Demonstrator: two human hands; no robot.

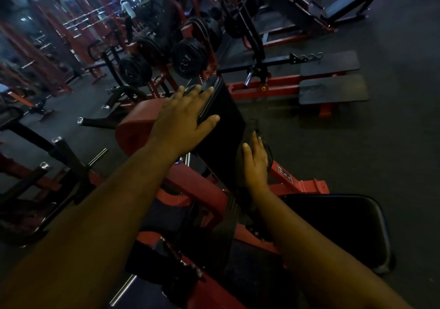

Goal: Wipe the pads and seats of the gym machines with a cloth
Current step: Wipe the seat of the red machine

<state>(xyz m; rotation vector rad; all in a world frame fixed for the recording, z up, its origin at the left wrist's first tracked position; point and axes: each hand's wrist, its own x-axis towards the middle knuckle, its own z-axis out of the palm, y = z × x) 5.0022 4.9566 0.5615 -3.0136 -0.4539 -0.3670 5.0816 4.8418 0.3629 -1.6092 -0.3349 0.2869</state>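
Dim, blurred gym. Dark cloth (pixel 258 130) hard to separate from black chest pad (pixel 222 118); lies on pad's right side under right hand (pixel 256 161), fingers flat pressing it, grip released. Left hand (pixel 184 115) spread flat over pad's left edge, grasping nothing. Black seat (pixel 333 225) below pad, partly hidden behind right forearm.
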